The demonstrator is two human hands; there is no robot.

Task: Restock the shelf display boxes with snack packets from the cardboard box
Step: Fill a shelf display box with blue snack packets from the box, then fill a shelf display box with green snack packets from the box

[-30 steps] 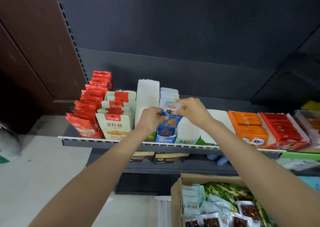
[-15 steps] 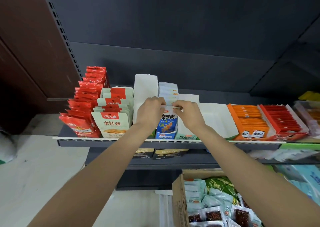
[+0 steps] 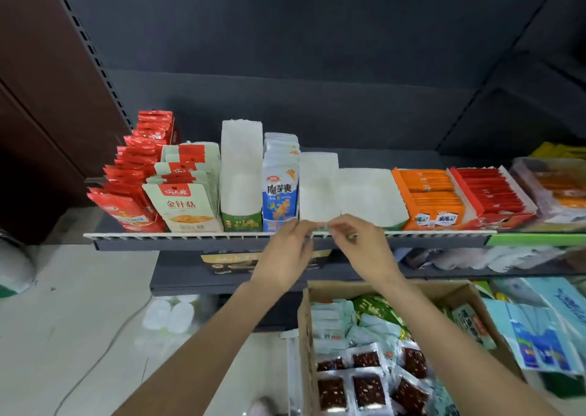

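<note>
Head view: the blue packet [image 3: 280,193] now stands seated in its display box at the shelf's [image 3: 190,241] front edge; left hand [image 3: 287,252] and right hand [image 3: 358,244], fingers loosely curled and empty, have drawn back toward the cardboard box [image 3: 304,336] for more.

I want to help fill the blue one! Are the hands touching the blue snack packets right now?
Apart. The head view shows both hands, left hand and right hand, down at the shelf edge, below the blue packets.

Dark grey back panel [image 3: 317,34] fills the wall above and behind the grip. Perforated upright [image 3: 92,47] runs up-left of it, brown panel [image 3: 38,82] further left. Pale glossy floor [image 3: 79,320] lies below-left (thin cable [image 3: 104,349] across it). Lighting even.
</note>
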